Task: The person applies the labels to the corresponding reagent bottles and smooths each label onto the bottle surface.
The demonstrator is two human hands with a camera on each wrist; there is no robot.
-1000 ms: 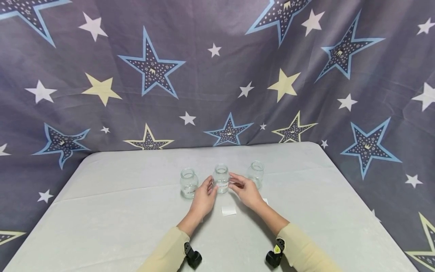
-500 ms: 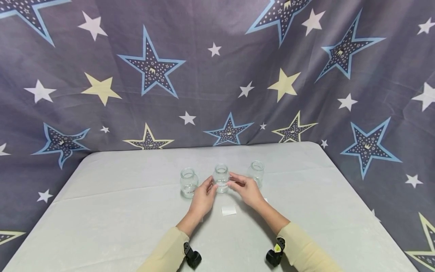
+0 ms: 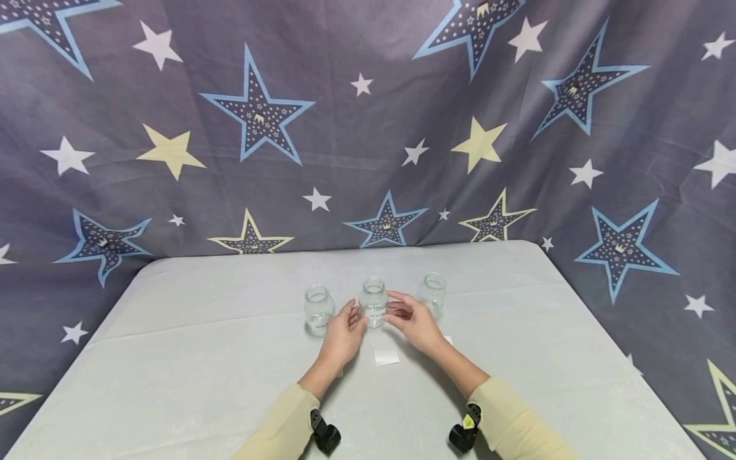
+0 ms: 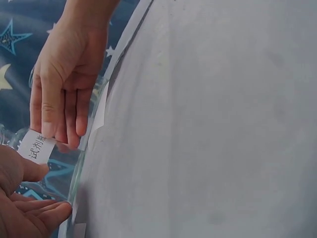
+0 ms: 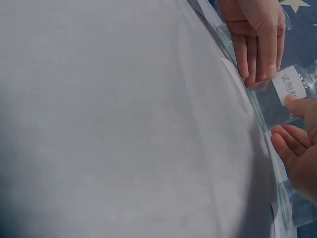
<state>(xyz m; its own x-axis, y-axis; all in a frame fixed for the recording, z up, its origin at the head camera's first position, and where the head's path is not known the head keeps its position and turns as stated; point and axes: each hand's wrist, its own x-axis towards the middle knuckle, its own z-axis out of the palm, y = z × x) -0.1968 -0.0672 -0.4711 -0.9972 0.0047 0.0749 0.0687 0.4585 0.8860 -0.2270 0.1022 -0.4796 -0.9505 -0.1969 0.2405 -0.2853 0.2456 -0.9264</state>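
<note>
The middle glass jar stands upright between both hands. My left hand holds its left side, thumb at the front and fingers curved alongside. My right hand grips the right side, its thumb on the edge of a white label. In the left wrist view the label bears dark characters, with the right hand above it and the left hand below. The right wrist view shows the label between the left hand and the right hand.
A second labelled glass jar stands to the left, and a third jar stands behind the right hand. A white card lies in front of the middle jar; another card is partly hidden by the right wrist. A starry curtain hangs behind the table.
My right thumb and fingertips have shifted slightly over the label's right side. The left hand and the jars have hardly moved.
</note>
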